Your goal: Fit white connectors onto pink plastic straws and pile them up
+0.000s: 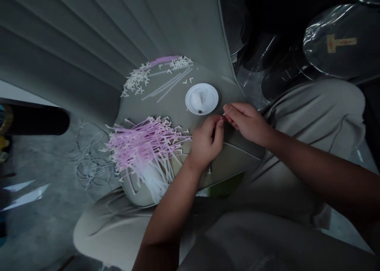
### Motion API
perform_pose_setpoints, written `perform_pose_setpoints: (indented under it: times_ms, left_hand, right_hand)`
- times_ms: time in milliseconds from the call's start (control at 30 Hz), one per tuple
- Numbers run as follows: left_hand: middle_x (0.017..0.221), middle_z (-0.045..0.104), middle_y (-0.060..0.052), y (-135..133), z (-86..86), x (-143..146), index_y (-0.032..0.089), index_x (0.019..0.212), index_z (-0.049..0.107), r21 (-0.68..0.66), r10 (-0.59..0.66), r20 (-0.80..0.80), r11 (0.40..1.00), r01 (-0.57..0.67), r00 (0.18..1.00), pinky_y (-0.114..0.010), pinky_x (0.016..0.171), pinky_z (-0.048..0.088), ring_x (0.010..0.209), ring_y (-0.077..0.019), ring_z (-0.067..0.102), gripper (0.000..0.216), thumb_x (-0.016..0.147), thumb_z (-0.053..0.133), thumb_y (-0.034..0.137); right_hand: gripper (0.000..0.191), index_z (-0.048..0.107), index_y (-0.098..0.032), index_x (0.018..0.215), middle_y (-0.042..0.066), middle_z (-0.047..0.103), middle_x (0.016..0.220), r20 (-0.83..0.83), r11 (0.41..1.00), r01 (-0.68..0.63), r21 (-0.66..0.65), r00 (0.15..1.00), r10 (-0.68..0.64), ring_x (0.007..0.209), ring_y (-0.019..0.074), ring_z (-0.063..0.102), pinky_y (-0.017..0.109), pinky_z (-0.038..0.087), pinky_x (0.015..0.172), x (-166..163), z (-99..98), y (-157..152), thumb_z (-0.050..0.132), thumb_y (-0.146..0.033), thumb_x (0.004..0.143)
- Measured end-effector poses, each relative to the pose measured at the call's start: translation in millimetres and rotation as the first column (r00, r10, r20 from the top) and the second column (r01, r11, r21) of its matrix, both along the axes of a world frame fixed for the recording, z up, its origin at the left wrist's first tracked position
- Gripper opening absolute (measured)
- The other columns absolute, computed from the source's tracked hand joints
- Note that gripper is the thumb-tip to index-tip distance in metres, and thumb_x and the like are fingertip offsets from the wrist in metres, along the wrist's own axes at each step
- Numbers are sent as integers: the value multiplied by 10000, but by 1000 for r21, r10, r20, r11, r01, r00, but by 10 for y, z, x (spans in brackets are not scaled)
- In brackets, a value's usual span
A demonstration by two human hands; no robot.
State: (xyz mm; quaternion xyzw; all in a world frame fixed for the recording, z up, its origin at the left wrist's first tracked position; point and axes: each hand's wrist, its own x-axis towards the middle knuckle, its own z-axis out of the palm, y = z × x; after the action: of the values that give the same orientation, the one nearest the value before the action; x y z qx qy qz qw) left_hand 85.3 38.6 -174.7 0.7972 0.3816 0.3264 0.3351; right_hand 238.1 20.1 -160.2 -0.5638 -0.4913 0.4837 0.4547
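Observation:
In front of my lap, my left hand is closed in a pinch, thumb against forefinger. What sits between those fingertips is too small to make out. Facing it, my right hand pinches a small thin white piece, its tip close to my left fingers. Just beyond the hands is a white round dish with a white, dark-tipped object in it. Left of my left hand lies a large heap of pink and white sticks with small white end pieces. A thin pale stick lies below my right hand.
Everything rests on a grey chair seat with a ribbed backrest. Small white connector pieces and loose white sticks lie at its far side. Clear round stools stand to the right; tangled cable lies on the left floor.

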Motion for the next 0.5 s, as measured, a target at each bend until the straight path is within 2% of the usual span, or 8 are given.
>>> perform_pose_setpoints:
  times_ms: [267,500]
  left_hand:
    - [753,627,12,6,9,-32,184,879,576,-9,-6,117,1000,8,993,-216,628,426,654,-93,552,168,934,418,174]
    - [646,526,34,7,-13,-40,187,766,524,-103,2,225,994,22,974,-205,555,377,580,-81,468,214,940,400,186]
  right_hand:
    - [340,508,-175,653,-40,473,618,59,995,-96,1,994,96,591,83,408,242,311,562,-14,136,-16,488,-373,928]
    - [324,526,-169,662,-46,472,601,-31,987,-147,-61,989,145,573,77,416,235,327,558,-33,161,-16,499,-361,922]
